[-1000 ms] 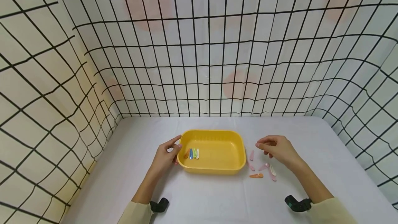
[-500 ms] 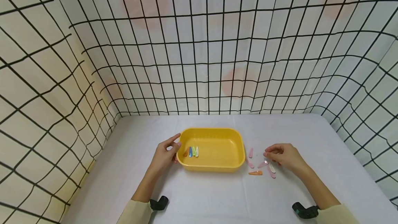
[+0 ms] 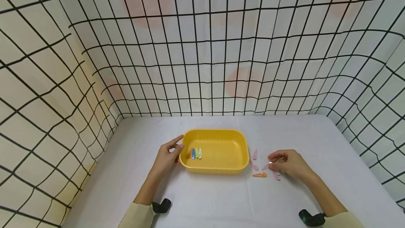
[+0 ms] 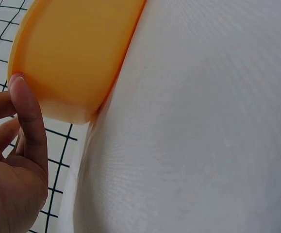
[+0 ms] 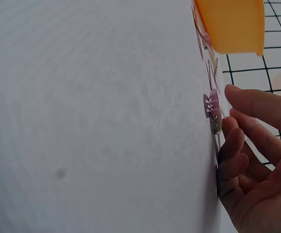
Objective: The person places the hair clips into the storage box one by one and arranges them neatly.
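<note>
At the left end of a yellow plastic tray (image 3: 221, 152), my left hand (image 3: 166, 154) grips the rim, thumb at the edge and fingers along the outside. Inside the tray, near that hand, several snap hair clips lie in a row: orange, blue (image 3: 193, 154), green and white (image 3: 200, 153). My right hand (image 3: 291, 164) is low over a loose group of clips right of the tray, its thumb and fingertips parted around a pink hair clip (image 5: 214, 101). Partly under the hand lies a white clip (image 3: 277, 172). In the right wrist view nothing shows between thumb and fingers.
Other pink clips (image 3: 255, 154) lie by the tray's right end, with an orange clip (image 3: 259, 175) in front of them. The white-covered table (image 3: 215, 200) is bounded by a black wire grid (image 3: 212, 64) at the back and sides.
My right hand has moved away from beside the tray, a little right and down to the loose clips. The left hand stays on the tray's rim. The view has shifted slightly.
</note>
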`<state>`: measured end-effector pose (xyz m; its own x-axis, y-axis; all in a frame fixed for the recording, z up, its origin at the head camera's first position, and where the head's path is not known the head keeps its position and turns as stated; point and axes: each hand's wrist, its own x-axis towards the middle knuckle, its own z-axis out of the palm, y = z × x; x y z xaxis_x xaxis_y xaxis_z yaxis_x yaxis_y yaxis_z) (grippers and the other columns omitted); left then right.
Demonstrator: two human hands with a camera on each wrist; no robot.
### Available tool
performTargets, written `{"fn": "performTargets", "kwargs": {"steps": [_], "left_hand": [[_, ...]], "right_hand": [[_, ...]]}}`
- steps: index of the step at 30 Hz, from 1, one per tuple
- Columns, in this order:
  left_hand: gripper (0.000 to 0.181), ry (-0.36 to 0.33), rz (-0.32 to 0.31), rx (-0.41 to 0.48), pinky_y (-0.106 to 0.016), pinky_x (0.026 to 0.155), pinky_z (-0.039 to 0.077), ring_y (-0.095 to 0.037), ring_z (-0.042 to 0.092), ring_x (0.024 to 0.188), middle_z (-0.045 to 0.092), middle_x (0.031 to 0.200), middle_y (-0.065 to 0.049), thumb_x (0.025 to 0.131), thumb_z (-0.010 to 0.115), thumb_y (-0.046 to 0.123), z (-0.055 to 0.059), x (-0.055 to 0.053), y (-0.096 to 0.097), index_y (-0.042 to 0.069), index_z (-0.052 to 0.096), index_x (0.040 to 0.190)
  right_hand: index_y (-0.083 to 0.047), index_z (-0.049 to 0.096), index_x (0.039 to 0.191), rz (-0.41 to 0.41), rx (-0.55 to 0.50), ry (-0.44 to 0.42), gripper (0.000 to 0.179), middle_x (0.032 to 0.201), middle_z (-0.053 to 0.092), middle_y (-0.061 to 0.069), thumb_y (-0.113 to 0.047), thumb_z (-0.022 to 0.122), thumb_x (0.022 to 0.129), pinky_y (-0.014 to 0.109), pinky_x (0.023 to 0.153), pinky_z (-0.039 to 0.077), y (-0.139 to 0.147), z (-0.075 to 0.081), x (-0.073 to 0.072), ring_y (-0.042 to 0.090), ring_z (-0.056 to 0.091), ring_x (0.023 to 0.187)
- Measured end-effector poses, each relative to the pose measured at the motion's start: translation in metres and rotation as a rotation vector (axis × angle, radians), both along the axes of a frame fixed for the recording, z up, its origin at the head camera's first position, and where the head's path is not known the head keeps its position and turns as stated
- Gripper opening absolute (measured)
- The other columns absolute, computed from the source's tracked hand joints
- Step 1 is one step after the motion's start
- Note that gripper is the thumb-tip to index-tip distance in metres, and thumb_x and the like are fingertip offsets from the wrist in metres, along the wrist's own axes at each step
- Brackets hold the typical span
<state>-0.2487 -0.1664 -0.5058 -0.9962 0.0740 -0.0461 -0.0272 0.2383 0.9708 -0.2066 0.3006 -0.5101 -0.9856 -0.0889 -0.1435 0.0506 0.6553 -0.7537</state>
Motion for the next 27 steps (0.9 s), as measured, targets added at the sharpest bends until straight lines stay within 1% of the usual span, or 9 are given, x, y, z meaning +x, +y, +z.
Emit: {"fn": "performTargets", "kwargs": {"steps": [2,9,17,23,27], "left_hand": [[0.045,0.000,-0.001,-0.001,-0.022,0.051,0.055,-0.017,0.055,0.052,0.062,0.102,-0.018,0.100,0.068,0.026,-0.0005,0.0000,-0.0003,0.026,0.061,0.145],[0.045,0.007,-0.004,0.003,-0.022,0.050,0.055,-0.017,0.055,0.051,0.062,0.104,-0.021,0.100,0.068,0.027,-0.0006,0.0000,0.0000,0.026,0.061,0.145],[0.047,-0.004,0.001,0.004,-0.022,0.049,0.054,-0.017,0.054,0.050,0.062,0.106,-0.021,0.100,0.068,0.026,-0.0010,-0.0006,0.0014,0.023,0.059,0.147],[0.047,-0.003,0.002,0.005,-0.022,0.049,0.054,-0.018,0.054,0.051,0.061,0.105,-0.020,0.100,0.068,0.026,-0.0012,-0.0006,0.0011,0.023,0.060,0.146],[0.047,-0.004,0.003,0.006,-0.022,0.050,0.054,-0.018,0.054,0.051,0.061,0.104,-0.019,0.100,0.069,0.027,-0.0005,0.0000,0.0010,0.024,0.060,0.146]], "right_hand": [[-0.007,0.076,0.112,0.004,0.016,0.009,0.037,0.101,0.074,0.005,-0.026,0.087,0.083,0.023,0.062,0.051,-0.0015,0.0002,0.0006,0.017,0.061,0.081],[-0.009,0.077,0.109,0.005,0.058,0.026,0.030,0.096,0.073,0.002,-0.024,0.085,0.084,0.023,0.061,0.046,-0.0048,0.0011,0.0022,0.016,0.057,0.077],[-0.010,0.078,0.106,0.007,0.064,0.036,0.023,0.092,0.072,0.001,-0.020,0.083,0.086,0.022,0.059,0.045,-0.0047,0.0003,0.0024,0.015,0.054,0.075],[-0.007,0.077,0.107,0.021,0.056,0.027,0.021,0.089,0.070,0.001,-0.018,0.079,0.090,0.020,0.064,0.049,-0.0042,0.0010,0.0019,0.015,0.057,0.079],[-0.007,0.078,0.107,0.030,0.071,0.035,0.021,0.090,0.071,0.001,-0.020,0.079,0.091,0.020,0.065,0.049,-0.0039,0.0020,0.0016,0.015,0.057,0.081]]}}
